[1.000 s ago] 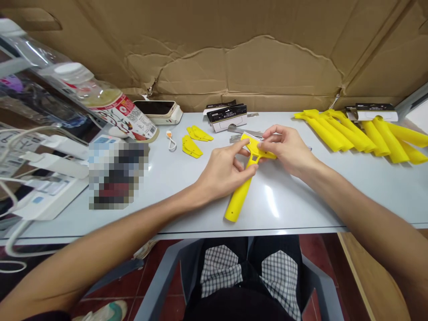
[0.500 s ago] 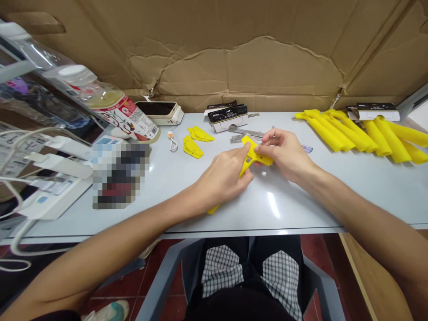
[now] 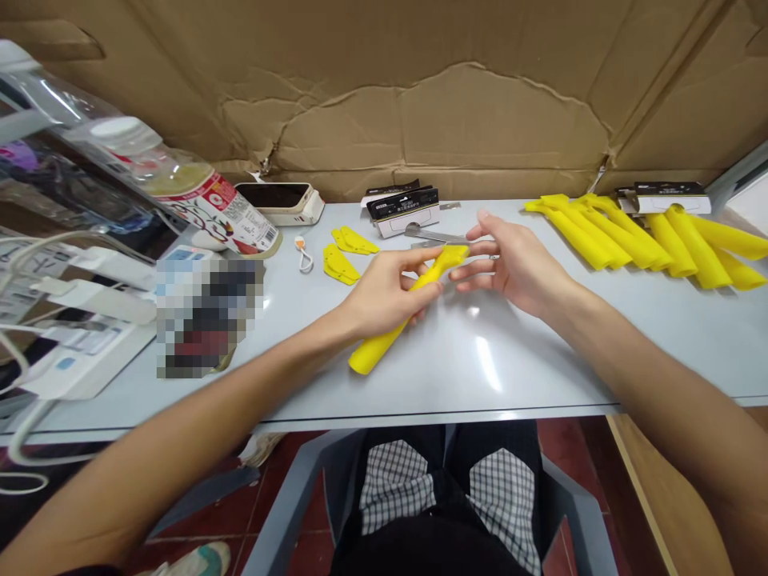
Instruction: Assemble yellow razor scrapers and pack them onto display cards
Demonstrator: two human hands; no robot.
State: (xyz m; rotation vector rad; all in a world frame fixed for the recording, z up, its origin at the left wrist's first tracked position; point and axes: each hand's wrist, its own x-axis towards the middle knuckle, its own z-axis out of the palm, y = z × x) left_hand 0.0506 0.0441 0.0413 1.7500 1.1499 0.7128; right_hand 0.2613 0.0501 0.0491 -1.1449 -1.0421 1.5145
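My left hand (image 3: 390,292) now holds the yellow scraper (image 3: 384,348) alone, fingers (image 3: 423,260) curled round its handle above the tabletop (image 3: 480,360). My right hand (image 3: 516,268) has let go, spread open just beside the scraper's head. Yellow handles (image 3: 600,240) lie toward two o'clock.

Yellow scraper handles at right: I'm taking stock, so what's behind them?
Behind the yellow scraper handles lie a black-and-white card package and a creased cardboard sheet; whatever lies beneath them is hidden.
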